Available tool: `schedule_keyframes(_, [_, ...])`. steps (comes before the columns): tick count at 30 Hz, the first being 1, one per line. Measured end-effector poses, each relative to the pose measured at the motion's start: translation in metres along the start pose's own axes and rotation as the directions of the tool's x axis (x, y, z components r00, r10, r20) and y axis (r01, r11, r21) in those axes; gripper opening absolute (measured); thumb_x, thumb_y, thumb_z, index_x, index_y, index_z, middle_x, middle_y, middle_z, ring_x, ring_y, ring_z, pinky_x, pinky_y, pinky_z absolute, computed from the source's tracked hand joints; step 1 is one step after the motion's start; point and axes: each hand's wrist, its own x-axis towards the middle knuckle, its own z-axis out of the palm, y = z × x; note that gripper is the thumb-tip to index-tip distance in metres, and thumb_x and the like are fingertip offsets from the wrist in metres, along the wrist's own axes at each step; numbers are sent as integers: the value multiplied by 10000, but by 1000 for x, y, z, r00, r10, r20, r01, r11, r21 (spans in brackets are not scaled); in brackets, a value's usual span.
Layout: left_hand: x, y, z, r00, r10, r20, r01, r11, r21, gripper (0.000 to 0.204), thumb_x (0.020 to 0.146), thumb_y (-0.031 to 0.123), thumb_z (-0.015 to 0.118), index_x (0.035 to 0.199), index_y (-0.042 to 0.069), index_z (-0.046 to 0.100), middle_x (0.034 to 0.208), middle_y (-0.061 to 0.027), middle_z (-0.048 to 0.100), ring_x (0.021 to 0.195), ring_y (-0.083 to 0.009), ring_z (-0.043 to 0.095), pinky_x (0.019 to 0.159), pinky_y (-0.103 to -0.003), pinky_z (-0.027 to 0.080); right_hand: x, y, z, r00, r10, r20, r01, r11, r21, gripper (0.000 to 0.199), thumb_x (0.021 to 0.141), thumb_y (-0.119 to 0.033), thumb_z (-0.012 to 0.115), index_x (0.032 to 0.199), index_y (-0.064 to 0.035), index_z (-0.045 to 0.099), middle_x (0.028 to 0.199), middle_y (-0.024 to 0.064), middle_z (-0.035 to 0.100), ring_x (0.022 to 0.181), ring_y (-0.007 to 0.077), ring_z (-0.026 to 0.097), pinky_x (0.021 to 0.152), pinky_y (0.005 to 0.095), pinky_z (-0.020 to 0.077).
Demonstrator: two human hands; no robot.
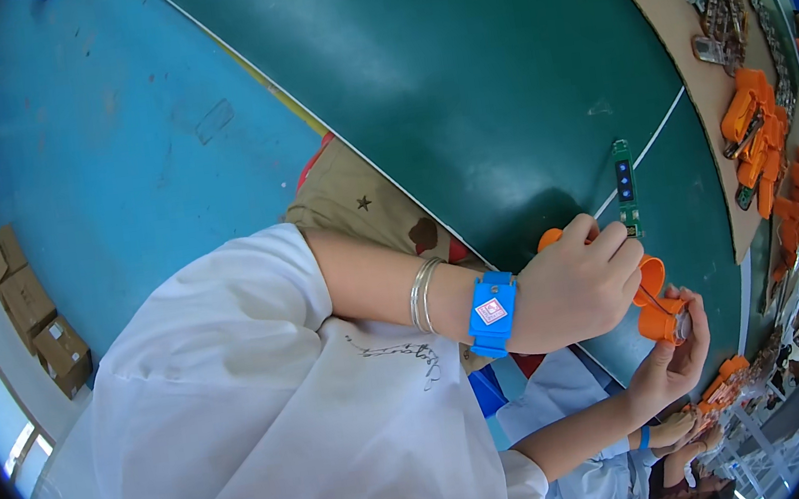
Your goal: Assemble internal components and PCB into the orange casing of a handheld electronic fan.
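Left hand (575, 282) is closing around an orange part (551, 237), fingertips touching the lower end of a green circuit board (624, 186) lying on the green mat (496, 65). Right hand (671, 360) is gripping an orange housing (656, 302) from below. The hands are meeting over the housing. More orange housings (757, 127) are lying well apart along the bench edge.

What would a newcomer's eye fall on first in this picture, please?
Probably the two hands meeting at centre right: the left hand, with a bright blue wrist strap, and the right hand both grip an orange plastic part. Just above them a narrow green circuit board lies on the dark green table.
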Motion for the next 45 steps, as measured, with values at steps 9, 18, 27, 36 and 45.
schedule_keyframes(9, [-4, -4, -6, 987, 113, 110, -111, 994, -22, 177, 683, 98, 587, 793, -42, 593, 817, -103, 523, 812, -235, 515, 774, -342, 435, 9, -28, 6, 991, -45, 124, 66, 983, -173, 463, 872, -264, 637, 1161, 81, 529, 1138, 251, 548, 1005, 321, 581, 886, 377, 467])
schedule_keyframes(18, [-7, -1, -17, 990, 72, 119, -74, 997, 13, 120, 729, 118, 587, 815, 38, 612, 923, -88, 553, 926, -228, 530, 947, -523, 371, 4, -15, 27, 996, -71, 55, 71, 997, -8, 468, 873, -258, 642, 1187, 60, 503, 1154, 244, 527, 1021, 331, 579, 910, 422, 459])
schedule_keyframes(27, [-10, -10, -20, 997, 16, 77, -9, 996, -91, 158, 748, 81, 594, 892, 16, 585, 957, -120, 517, 917, -246, 539, 842, -421, 414, -2, -8, 39, 985, -172, -22, 173, 984, 34, 423, 876, -232, 635, 1168, 41, 499, 1147, 234, 527, 1028, 337, 580, 984, 505, 407])
schedule_keyframes(36, [-12, -8, -16, 996, 45, 76, -45, 999, -11, 159, 748, 80, 594, 872, -17, 572, 958, -127, 516, 901, -243, 544, 835, -415, 416, -2, -8, 44, 987, -158, -6, 158, 986, 56, 405, 885, -214, 622, 1171, 40, 492, 1152, 235, 521, 1038, 341, 575, 993, 520, 395])
schedule_keyframes(45, [-12, -11, -19, 993, 68, 93, -67, 998, -16, 142, 750, 79, 583, 849, -23, 569, 979, -148, 522, 932, -264, 545, 894, -450, 413, -6, -2, 44, 989, -149, -6, 149, 985, 82, 405, 887, -214, 617, 1174, 37, 477, 1162, 233, 514, 1054, 346, 568, 1024, 531, 354])
